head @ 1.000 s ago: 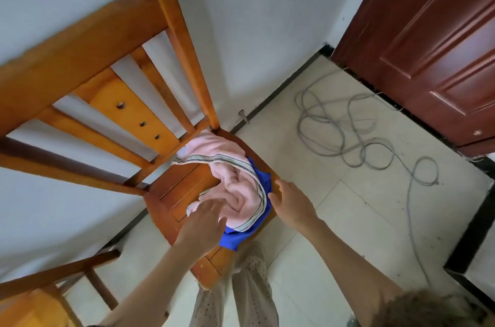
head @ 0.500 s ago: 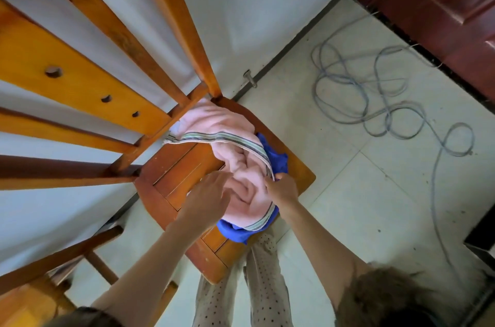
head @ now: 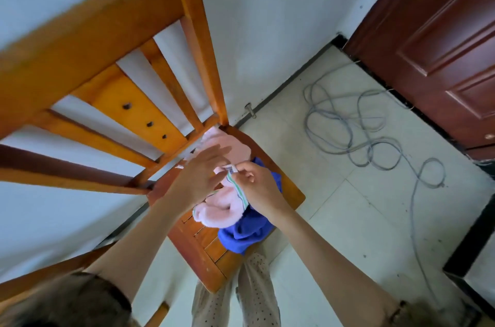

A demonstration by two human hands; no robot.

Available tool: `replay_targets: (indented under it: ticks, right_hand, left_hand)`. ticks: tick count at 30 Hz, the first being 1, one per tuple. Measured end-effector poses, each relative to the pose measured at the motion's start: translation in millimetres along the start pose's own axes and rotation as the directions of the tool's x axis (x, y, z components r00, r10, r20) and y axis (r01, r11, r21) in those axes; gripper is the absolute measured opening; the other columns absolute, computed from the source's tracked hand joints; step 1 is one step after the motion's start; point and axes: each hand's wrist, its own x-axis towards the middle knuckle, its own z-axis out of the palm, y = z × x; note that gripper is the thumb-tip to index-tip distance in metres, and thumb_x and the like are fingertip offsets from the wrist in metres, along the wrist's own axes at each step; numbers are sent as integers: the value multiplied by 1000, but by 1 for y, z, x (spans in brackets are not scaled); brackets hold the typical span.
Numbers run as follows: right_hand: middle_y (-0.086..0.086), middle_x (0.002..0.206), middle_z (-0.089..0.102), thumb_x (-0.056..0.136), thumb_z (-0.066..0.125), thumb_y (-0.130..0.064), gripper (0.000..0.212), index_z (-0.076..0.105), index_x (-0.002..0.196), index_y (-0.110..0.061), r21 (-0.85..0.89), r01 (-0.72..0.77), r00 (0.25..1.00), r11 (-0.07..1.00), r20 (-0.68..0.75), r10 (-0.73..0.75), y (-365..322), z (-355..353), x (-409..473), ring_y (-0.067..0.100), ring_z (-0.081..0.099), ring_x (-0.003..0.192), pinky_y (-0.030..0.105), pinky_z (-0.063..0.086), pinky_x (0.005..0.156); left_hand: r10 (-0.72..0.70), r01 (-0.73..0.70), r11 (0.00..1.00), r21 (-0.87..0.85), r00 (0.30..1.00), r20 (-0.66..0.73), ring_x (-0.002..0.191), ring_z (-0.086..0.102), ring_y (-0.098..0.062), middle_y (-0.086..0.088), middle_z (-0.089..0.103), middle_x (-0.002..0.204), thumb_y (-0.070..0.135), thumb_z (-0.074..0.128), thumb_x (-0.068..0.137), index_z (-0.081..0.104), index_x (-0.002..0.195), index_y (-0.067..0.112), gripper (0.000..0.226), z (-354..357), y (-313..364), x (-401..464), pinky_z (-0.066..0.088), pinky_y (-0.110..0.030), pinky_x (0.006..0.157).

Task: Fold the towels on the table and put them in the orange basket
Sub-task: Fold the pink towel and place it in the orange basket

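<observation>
A crumpled pink towel (head: 219,213) with a striped border lies on the wooden chair seat (head: 290,194), on top of a blue towel (head: 246,233). My right hand (head: 257,183) pinches the striped edge of the pink towel and holds it lifted above the seat. My left hand (head: 201,174) hovers over the pink towel with its fingers stretched out, blurred by motion, touching the cloth near the striped corner. No orange basket is in view.
The chair's tall slatted back (head: 150,109) fills the upper left. A grey cable (head: 356,128) lies in loops on the tiled floor to the right. A dark red door (head: 442,40) stands at the upper right. My legs (head: 235,292) stand before the chair.
My right hand has pinched the towel's striped edge and raised it. My left hand has moved up and spread its fingers over the pink cloth. The camera has pulled back.
</observation>
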Motion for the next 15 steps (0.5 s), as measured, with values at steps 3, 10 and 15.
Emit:
replay_targets:
  ticks: [3,10,15]
  right_hand:
    - [5,82,61,90,54,-10,16,65,93,1,-60,77,997,995,26,-76,-46,-4,-18,15,54,79,29,42,73]
    - [15,97,67,90,54,-13,19,67,99,-1,-243,317,946,917,150,-287,-162,3,-69,24,60,91,32,48,82]
    - [-2,85,65,88,60,-14,14,70,94,-6,-292,533,845,794,227,-484,-242,4,-106,7,57,80,14,41,70]
  left_hand:
    - [-173,152,980,-129,970,-170,95,62,-19,0,66,104,20,61,89,67,105,9,21,-42,18,-26,47,-16,81]
    - [-193,165,981,-106,900,-391,85,61,-16,-3,68,98,12,57,90,68,103,8,17,-154,53,-81,37,-14,70]
    - [-103,71,994,-78,819,-565,80,59,-8,-4,69,91,7,60,88,69,97,7,12,-233,87,-134,38,-5,69]
